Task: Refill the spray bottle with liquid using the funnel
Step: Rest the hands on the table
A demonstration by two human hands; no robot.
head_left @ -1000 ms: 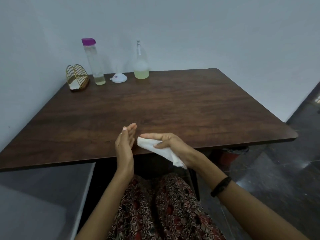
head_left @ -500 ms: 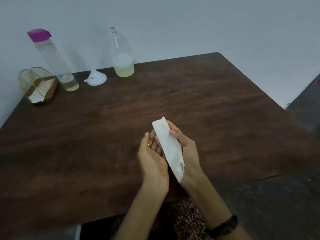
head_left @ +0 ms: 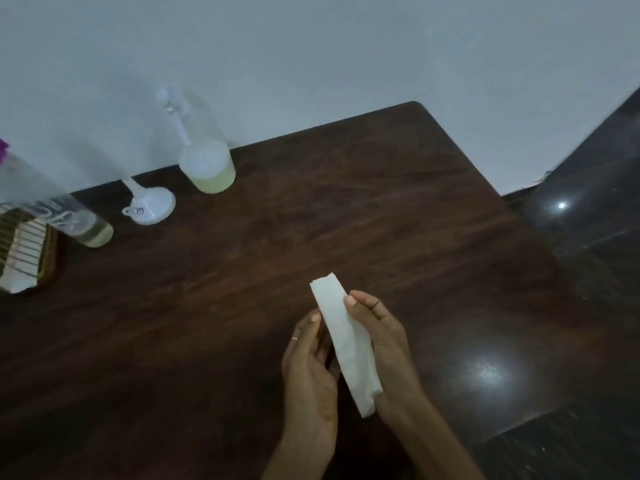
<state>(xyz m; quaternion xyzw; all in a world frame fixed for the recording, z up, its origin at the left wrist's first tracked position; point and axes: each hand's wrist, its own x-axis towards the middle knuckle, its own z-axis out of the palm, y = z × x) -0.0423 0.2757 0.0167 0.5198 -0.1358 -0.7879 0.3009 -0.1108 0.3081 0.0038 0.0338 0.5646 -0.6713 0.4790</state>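
A folded white tissue (head_left: 346,344) is held over the near part of the dark wooden table (head_left: 346,220). My right hand (head_left: 391,351) grips it along its right side, thumb on top. My left hand (head_left: 308,372) lies against its left side with straight fingers. Far back on the left stand a clear spray bottle (head_left: 204,157) with pale yellow liquid at its bottom, a white funnel (head_left: 150,204) set mouth-down, and a tall clear bottle (head_left: 52,209) with a purple cap (head_left: 2,150) and a little yellowish liquid.
A gold wire holder (head_left: 27,251) with white paper sits at the left edge, beside the tall bottle. A pale wall runs behind the table. The table's right corner and dark glossy floor (head_left: 588,237) lie to the right.
The view has shifted forward and down over the table. My hands moved from the near edge over the tabletop, and the tissue turned from lying sideways to pointing away from me.
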